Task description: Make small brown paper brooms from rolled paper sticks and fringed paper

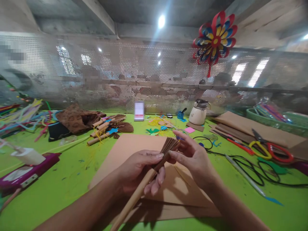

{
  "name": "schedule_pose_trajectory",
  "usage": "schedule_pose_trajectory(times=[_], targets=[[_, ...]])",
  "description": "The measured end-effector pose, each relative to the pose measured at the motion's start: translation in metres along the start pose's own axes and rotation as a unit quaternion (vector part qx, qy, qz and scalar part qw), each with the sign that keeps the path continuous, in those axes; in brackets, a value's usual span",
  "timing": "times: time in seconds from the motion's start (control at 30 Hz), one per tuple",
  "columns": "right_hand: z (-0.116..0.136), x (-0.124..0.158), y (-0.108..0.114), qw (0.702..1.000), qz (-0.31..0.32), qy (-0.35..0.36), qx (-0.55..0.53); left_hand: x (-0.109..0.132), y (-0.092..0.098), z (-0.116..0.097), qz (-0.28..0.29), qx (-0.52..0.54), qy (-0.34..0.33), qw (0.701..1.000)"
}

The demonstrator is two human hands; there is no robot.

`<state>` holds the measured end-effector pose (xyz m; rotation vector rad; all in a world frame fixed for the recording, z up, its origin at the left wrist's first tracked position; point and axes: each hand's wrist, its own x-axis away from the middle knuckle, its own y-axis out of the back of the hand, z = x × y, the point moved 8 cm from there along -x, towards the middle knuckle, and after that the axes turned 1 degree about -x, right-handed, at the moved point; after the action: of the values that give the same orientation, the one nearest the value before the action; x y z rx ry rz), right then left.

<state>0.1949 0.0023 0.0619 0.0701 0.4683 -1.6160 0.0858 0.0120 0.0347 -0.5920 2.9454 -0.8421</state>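
My left hand (141, 166) is closed around the base of a folded brown paper fan (167, 149), its thumb pressed on the pleats. A long tan handle (137, 199), which looks like rolled paper, runs from the fan down toward me. At the fan's right edge, my right hand (192, 157) has its thumb against the pleats and its fingers curved around the upper end; part of that grip is hidden. Beneath both hands lies a sheet of tan card (125, 144) on the green table (72, 179).
Similar fans with tan handles (98, 134) lie at back left near a brown cloth (74, 117). A phone (139, 111) and a kettle (197, 114) stand behind. On the right are scissors (269, 149), a black cable (250, 170) and brown paper (255, 126); a purple power strip (31, 173) is left.
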Motion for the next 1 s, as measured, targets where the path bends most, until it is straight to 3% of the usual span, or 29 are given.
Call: schedule_pose_trajectory(times=[0.27,0.37,0.53,1.0], targets=[[-0.009,0.001,0.001,0.997,-0.002,-0.053,-0.061,-0.002,-0.007,0.007,0.024,0.001,0.026,0.999],[-0.008,0.0,0.005,0.998,-0.023,-0.03,-0.05,-0.004,-0.002,0.012,-0.005,-0.016,0.041,0.999],[-0.001,-0.001,0.01,0.996,-0.073,0.026,0.033,-0.004,0.011,0.004,-0.07,-0.099,-0.021,0.992],[0.002,0.001,0.014,0.989,-0.071,0.051,0.12,-0.001,0.015,-0.005,-0.091,-0.054,-0.025,0.994]])
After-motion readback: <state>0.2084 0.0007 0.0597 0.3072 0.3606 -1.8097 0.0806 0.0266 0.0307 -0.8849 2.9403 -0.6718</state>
